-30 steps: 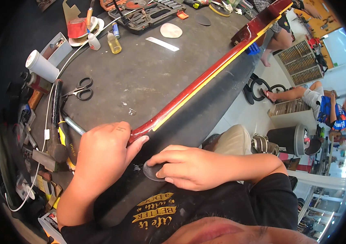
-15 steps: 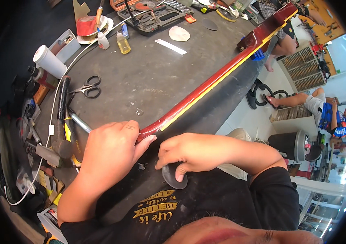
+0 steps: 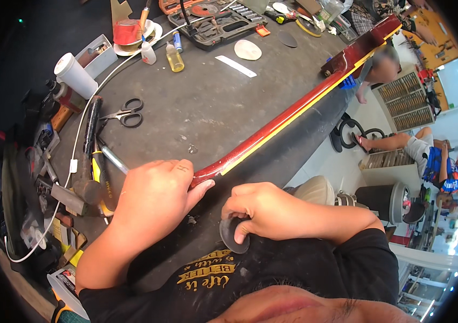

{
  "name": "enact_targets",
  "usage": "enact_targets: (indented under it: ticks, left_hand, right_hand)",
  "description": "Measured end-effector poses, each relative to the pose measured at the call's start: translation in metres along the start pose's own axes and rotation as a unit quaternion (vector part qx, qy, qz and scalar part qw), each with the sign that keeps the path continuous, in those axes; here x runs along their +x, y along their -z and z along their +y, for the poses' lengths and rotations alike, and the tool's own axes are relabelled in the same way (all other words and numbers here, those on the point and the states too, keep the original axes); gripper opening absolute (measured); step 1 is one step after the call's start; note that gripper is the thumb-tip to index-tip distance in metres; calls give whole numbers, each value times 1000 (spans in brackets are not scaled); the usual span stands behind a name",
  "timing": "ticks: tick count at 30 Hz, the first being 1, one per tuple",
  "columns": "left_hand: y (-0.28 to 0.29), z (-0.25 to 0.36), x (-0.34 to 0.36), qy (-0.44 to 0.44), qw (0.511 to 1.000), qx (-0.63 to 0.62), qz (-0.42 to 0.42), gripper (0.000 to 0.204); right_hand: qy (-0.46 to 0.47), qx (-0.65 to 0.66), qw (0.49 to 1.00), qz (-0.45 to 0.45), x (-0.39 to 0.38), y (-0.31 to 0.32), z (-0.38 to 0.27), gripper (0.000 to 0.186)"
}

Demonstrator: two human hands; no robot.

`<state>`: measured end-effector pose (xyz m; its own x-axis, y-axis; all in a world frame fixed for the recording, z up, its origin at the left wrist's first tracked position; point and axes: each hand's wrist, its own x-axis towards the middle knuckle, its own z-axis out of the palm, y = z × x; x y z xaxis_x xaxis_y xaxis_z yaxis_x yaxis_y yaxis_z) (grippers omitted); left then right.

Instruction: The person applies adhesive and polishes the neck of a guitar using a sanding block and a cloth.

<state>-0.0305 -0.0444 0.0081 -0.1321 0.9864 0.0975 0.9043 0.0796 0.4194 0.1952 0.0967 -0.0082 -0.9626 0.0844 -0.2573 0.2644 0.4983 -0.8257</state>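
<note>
A glossy dark red guitar neck with a yellow edge runs slantwise from the front of the bench to the far right, where it widens. My left hand is closed around its near end, thumb on the side toward me. In my right hand a thin, dark round sanding disc is pinched and slightly bent, just in front of my shirt. The disc is apart from the neck. A small blue support shows beneath the neck's far part.
Black-handled scissors, a hammer and other tools lie left. Farther back are a white cup, a yellow-liquid bottle, a metal strip, a pale disc and a tool case. People are at right.
My right hand has shifted slightly right with the disc, which now looks more bent and edge-on. The whole view has moved a little; my left hand keeps its grip on the neck.
</note>
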Motion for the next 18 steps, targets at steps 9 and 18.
enact_targets:
  ticks: [9, 18]
  left_hand:
    - [3, 0, 0, -2, 1000, -11, -5, 44]
    - [2, -1, 0, -6, 1000, -15, -13, 43]
  right_hand:
    - [0, 62, 998, -22, -13, -10, 7, 40]
    - [98, 87, 991, -28, -19, -4, 17, 20]
